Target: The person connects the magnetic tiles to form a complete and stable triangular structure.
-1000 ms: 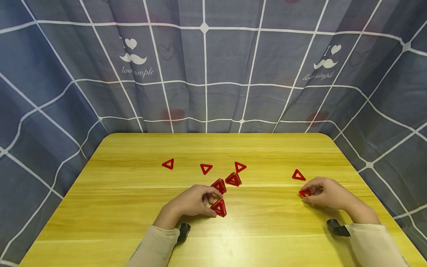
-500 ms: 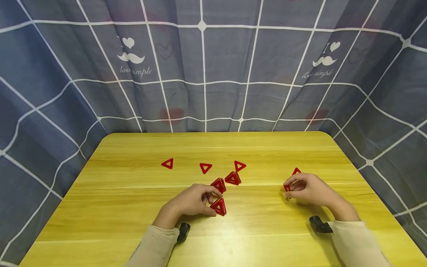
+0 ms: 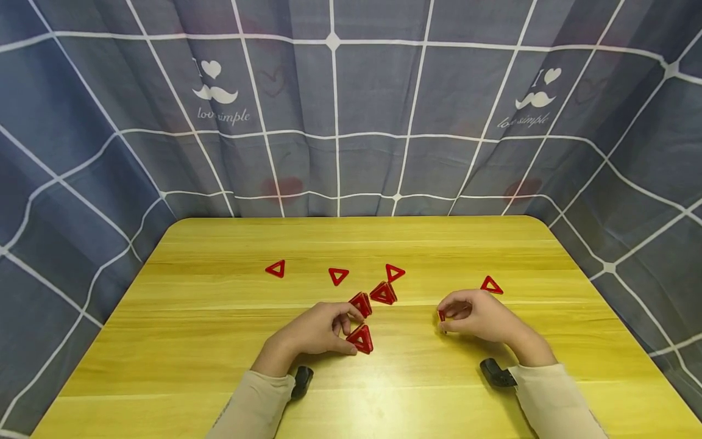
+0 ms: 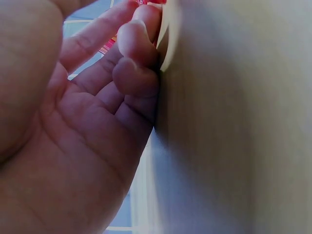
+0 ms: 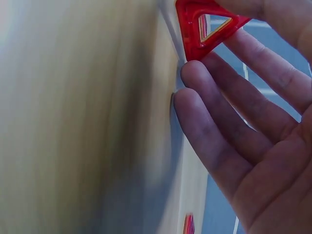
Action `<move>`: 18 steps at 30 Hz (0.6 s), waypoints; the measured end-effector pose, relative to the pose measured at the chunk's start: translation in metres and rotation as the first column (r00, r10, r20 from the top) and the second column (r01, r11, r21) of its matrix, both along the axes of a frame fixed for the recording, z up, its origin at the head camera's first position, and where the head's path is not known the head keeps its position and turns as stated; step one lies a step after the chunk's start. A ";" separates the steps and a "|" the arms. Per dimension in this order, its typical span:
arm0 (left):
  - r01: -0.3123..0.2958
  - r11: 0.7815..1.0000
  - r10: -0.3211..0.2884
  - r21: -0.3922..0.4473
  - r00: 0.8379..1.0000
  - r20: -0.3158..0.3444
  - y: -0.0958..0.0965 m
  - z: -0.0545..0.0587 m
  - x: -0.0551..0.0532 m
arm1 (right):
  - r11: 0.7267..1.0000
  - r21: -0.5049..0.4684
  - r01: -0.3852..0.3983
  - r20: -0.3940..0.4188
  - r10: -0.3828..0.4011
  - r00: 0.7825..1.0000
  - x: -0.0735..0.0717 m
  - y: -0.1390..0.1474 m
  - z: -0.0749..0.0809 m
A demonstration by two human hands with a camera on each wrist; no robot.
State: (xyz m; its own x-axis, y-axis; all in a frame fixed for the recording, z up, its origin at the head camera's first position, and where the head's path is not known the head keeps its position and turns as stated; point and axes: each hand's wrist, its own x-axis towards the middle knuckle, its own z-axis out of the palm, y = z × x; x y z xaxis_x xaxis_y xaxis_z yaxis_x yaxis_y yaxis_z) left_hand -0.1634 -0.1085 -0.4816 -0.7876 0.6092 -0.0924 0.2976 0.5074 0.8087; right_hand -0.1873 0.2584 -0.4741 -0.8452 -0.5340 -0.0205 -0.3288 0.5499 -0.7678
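Observation:
In the head view my left hand (image 3: 312, 329) rests on the table with its thumb and index finger at the corners of a small stack of red triangular frames (image 3: 367, 339). The left wrist view shows its other fingers curled down against the tabletop; the stack is mostly hidden there. My right hand (image 3: 482, 318) pinches a single red triangle (image 3: 441, 316), turned nearly edge-on in the head view. From the right wrist this open-centred triangle (image 5: 191, 45) shows between the thumb and fingers, over the table. Two more stacks, one red stack (image 3: 362, 304) and another red stack (image 3: 389, 294), sit just behind the left fingertips.
Single red triangles lie flat farther back: a left triangle (image 3: 282, 269), a middle triangle (image 3: 333, 272) and a third triangle (image 3: 391, 269) touching a stack. Another triangle (image 3: 496, 288) lies behind the right hand. A grid-patterned curtain (image 3: 373, 171) surrounds the wooden table (image 3: 230, 238).
My right hand has moved left across the table with the pinched triangle, which has turned edge-on. The triangle behind it shows fully again. My left hand stays at the near stack.

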 end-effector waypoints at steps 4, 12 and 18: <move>-0.002 1.000 0.002 0.015 1.000 0.014 0.000 0.001 0.001 | 0.999 -0.025 -0.036 0.017 0.036 0.999 0.001 -0.017 -0.001; -0.045 0.998 0.044 0.032 0.998 0.034 0.001 -0.001 0.001 | 0.996 -0.044 -0.073 0.036 0.075 0.997 0.005 -0.050 -0.003; -0.055 0.998 0.055 0.028 0.998 0.025 0.001 -0.002 0.001 | 0.993 -0.062 -0.104 0.031 0.106 0.994 0.005 -0.071 -0.006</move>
